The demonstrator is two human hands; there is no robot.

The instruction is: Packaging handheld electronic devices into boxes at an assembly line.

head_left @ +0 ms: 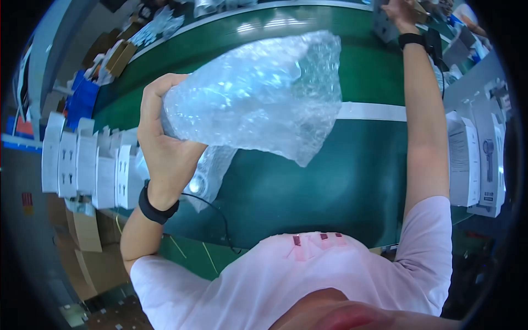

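Observation:
My left hand (168,118) is closed round one end of a clear bubble-wrap bag (258,93), held up above the green table (308,192). The bag spreads to the right, its far end loose and crumpled. Under that hand lies another bubble-wrap piece (217,170) with a round whitish thing showing through it. My right arm stretches far forward, and my right hand (404,14) is at the upper right edge, beside a grey upright panel (383,25). Its fingers are small and partly cut off, so their grip is unclear.
White printed boxes stand in a row at the left (85,159), and more white boxes (476,159) at the right. A white strip (374,111) crosses the table. A black cable (223,217) hangs over the near edge. Cardboard boxes (99,253) sit low at the left.

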